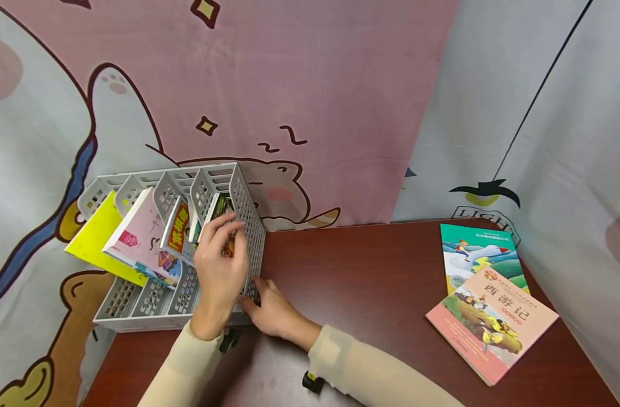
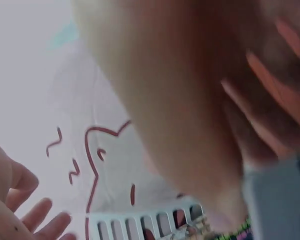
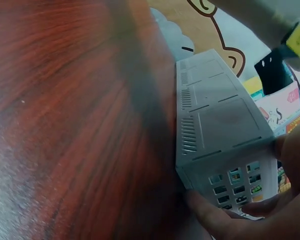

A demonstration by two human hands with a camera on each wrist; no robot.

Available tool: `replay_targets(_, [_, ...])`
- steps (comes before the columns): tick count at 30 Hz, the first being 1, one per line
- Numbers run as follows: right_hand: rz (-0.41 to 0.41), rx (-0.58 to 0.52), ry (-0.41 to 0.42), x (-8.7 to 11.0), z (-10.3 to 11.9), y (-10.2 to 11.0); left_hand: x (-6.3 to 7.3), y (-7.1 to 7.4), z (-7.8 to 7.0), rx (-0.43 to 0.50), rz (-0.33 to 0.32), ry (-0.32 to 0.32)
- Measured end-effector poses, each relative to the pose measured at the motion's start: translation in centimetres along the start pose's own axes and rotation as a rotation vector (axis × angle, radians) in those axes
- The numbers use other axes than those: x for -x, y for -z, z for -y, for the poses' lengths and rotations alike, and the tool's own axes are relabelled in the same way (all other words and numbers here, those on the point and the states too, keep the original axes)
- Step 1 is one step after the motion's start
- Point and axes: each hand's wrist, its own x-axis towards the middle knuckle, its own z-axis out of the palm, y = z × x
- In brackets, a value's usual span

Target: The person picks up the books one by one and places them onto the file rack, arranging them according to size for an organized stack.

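A light grey desktop organizer (image 1: 188, 322) with perforated dividers stands at the table's left, books leaning in its slots. My left hand (image 1: 220, 277) is over its rightmost slots, fingers bent and spread a little, in front of a dark-covered book (image 1: 220, 206). In the left wrist view the same hand (image 2: 175, 100) looms large and blurred. My right hand (image 1: 276, 311) grips the organizer's near right corner. In the right wrist view, its thumb is at the rim and its fingers (image 3: 210, 212) lie against the holed side wall (image 3: 230, 185).
Leaning in the other slots are a yellow book (image 1: 93, 237), a pink book (image 1: 142, 237) and a smaller book with a red-and-yellow cover (image 1: 179, 226). On the table's right lies a pink picture book (image 1: 473, 345), overlapping a green one (image 1: 478, 249). A printed cloth (image 1: 330, 113) hangs behind.
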Motion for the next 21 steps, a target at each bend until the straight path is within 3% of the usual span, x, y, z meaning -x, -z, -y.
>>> replay_targets(1, [0.002,0.003,0.013,-0.1,-0.1,0.0,0.1,0.1,-0.4,0.007,0.031,0.007])
replay_targets(4, [-0.026,0.078,0.157,-1.3,-2.6,-0.9,0.9,-0.1,-1.5,0.014,0.142,0.016])
replay_targets(8, [-0.057,0.251,0.288,-3.1,-7.4,-2.2,2.2,-0.9,-2.6,-0.005,0.278,-0.011])
replay_targets(11, [-0.037,0.274,0.265,-3.1,-9.3,-1.1,3.1,-1.7,-3.0,-0.019,0.34,-0.04])
replay_targets(13, [-0.014,0.211,0.225,-2.0,-9.2,1.0,3.6,-2.2,-3.3,-0.022,0.374,-0.047])
replay_targets(18, [0.08,-0.048,0.065,3.6,-4.9,9.1,4.8,-3.5,-4.1,-0.042,0.463,-0.013])
replay_targets(21, [0.08,-0.105,-0.034,6.6,-4.2,12.9,5.8,-4.6,-4.8,-0.022,0.54,0.026])
